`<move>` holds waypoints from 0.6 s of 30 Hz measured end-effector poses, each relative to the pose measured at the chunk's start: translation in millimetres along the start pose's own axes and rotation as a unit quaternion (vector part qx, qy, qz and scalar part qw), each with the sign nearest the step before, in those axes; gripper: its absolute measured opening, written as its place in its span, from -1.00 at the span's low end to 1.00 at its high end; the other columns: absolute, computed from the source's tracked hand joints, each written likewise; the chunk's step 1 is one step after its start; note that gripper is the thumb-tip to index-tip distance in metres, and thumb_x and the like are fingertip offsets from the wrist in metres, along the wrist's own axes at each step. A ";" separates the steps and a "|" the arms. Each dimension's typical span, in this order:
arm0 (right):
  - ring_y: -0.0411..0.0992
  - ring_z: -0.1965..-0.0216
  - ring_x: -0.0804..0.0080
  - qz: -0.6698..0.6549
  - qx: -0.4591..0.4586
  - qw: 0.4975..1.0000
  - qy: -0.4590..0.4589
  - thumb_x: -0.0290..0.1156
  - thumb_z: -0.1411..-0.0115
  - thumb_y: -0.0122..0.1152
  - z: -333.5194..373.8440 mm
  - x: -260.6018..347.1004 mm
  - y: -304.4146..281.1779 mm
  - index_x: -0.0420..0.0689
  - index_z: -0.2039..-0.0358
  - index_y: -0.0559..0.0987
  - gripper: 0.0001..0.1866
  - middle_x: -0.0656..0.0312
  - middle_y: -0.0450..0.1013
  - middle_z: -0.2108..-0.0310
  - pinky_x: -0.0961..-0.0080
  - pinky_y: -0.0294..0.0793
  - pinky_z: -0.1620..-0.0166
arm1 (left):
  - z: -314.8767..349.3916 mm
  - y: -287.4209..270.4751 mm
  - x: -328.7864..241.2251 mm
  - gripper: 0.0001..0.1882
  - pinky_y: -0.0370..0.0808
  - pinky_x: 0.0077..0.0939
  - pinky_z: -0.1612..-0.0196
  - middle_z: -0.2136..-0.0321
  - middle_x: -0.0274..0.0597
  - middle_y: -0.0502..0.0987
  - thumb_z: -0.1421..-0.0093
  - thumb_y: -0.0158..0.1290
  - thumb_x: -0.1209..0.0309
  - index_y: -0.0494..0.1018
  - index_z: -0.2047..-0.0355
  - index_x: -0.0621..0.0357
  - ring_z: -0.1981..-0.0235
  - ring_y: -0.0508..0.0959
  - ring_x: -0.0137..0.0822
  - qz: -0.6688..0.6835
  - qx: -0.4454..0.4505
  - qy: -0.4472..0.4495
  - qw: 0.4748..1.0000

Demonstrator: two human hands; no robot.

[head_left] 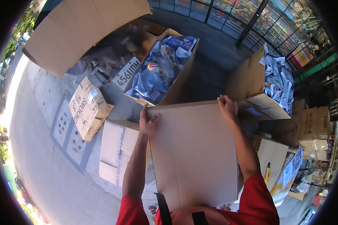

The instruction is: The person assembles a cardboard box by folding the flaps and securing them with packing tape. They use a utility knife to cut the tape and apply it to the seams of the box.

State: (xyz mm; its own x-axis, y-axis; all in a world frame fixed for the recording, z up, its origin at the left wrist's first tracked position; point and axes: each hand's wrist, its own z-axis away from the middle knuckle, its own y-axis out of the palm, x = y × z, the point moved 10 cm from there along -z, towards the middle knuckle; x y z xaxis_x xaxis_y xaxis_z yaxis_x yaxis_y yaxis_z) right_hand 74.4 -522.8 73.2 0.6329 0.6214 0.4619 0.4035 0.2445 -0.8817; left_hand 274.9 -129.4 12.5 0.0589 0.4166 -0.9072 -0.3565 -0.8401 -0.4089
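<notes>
A: Since a large brown cardboard piece (197, 153) is gripped by the left hand (148, 123) and the right hand (228, 108), how are the fingers placed?

B: At both ends of its far edge, the cardboard is clamped. The left fingers are wrapped round the corner with the thumb laid on the face; the right fingers are curled over the edge. The piece is held in front of the body; whether it is a box or a flat sheet cannot be told.

A: What can be judged done, and what left?

B: The filling of two cartons seems well advanced, as both are loaded to the rim. The handling of the held piece seems unfinished, since it is not yet set down. How much else is left cannot be told.

A: And what is contained in the cartons?

B: In the middle carton (181, 81), crumpled printed paper (142, 84) is seen, partly covered by clear plastic. The right carton (248, 78) is heaped with crumpled newspaper (279, 80). The contents of the stacked boxes (313, 123) are hidden. On a pale carton (276, 152), a yellow cutter (267, 172) is laid.
</notes>
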 end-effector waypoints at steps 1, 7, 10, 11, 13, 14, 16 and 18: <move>0.53 0.11 -0.07 -0.012 -0.003 1.000 -0.003 -0.07 -0.30 0.14 0.6 1.6 -0.4 -0.15 0.30 0.62 -0.64 -0.01 0.54 0.15 0.06 0.51 0.04 | -2.2 -2.1 -3.8 -0.17 0.37 -0.19 -0.22 -0.20 0.21 0.36 -0.11 0.27 0.18 0.25 -0.31 0.30 -0.22 0.41 0.08 -0.019 0.006 -0.009 1.000; 0.49 0.16 -0.11 0.035 0.062 0.996 -0.049 -0.12 -0.32 0.10 1.1 13.5 8.5 -0.20 0.43 0.54 -0.62 -0.02 0.52 0.23 0.02 0.47 0.11 | 0.3 -4.9 -20.8 -0.42 0.53 -0.19 0.05 0.24 0.18 0.64 -0.07 0.22 0.08 0.50 0.10 0.37 0.17 0.66 0.07 -0.039 0.066 -0.018 0.997; 0.50 0.20 -0.13 0.023 0.092 0.995 -0.014 -0.13 -0.33 0.09 -0.2 7.1 11.1 -0.21 0.45 0.52 -0.62 -0.03 0.53 0.31 -0.01 0.46 0.14 | 1.7 -7.5 -18.7 -0.43 0.55 -0.19 0.10 0.32 0.18 0.65 -0.07 0.20 0.05 0.52 0.15 0.37 0.25 0.67 0.07 -0.082 0.050 -0.011 0.995; 0.50 0.22 -0.14 0.021 0.085 0.996 -0.009 -0.12 -0.33 0.09 -1.0 6.0 9.6 -0.21 0.45 0.52 -0.61 -0.04 0.53 0.34 -0.01 0.46 0.15 | 1.3 -6.9 -16.9 -0.43 0.55 -0.18 0.09 0.32 0.19 0.64 -0.08 0.20 0.05 0.51 0.13 0.36 0.24 0.67 0.08 -0.084 0.050 -0.012 0.995; 0.51 0.26 -0.16 0.013 0.077 0.997 0.006 -0.11 -0.34 0.08 -2.5 2.3 9.8 -0.21 0.46 0.52 -0.60 -0.05 0.54 0.40 -0.02 0.46 0.15 | 0.2 -5.6 -14.4 -0.42 0.54 -0.17 0.08 0.30 0.22 0.64 -0.08 0.20 0.04 0.51 0.11 0.36 0.22 0.66 0.09 -0.088 0.051 -0.010 0.995; 0.51 0.26 -0.17 0.008 0.086 0.996 0.018 -0.11 -0.34 0.08 -3.2 -0.9 13.1 -0.21 0.45 0.53 -0.59 -0.06 0.54 0.41 -0.02 0.46 0.15 | 0.4 -4.1 -12.1 -0.40 0.51 -0.17 0.03 0.23 0.23 0.61 -0.10 0.19 0.03 0.49 0.07 0.35 0.15 0.63 0.09 -0.080 0.056 -0.015 0.995; 0.52 0.27 -0.19 -0.011 0.077 0.996 0.033 -0.09 -0.35 0.07 -4.8 -6.4 15.6 -0.21 0.43 0.54 -0.59 -0.08 0.55 0.42 -0.02 0.47 0.15 | 1.9 0.0 -8.9 -0.36 0.47 -0.15 -0.07 0.09 0.24 0.57 -0.14 0.18 0.01 0.46 -0.01 0.32 0.02 0.58 0.10 -0.065 0.068 -0.025 0.995; 0.53 0.23 -0.19 -0.063 0.048 0.996 0.039 -0.07 -0.35 0.08 -5.7 -11.7 13.0 -0.20 0.40 0.56 -0.59 -0.08 0.56 0.38 0.00 0.48 0.15 | 7.3 -7.0 -26.6 -0.32 0.38 -0.12 -0.17 -0.06 0.22 0.46 -0.18 0.17 0.00 0.41 -0.10 0.30 -0.12 0.47 0.11 -0.162 0.004 0.064 0.985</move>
State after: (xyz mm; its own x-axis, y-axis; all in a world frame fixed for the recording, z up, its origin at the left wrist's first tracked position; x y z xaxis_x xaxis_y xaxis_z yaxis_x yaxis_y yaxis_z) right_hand 76.0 -531.1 56.9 0.6323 0.5214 0.5730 0.4208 0.3898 -0.8191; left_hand 269.0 -132.2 40.2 0.2882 0.6137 -0.7350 -0.3074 -0.6677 -0.6780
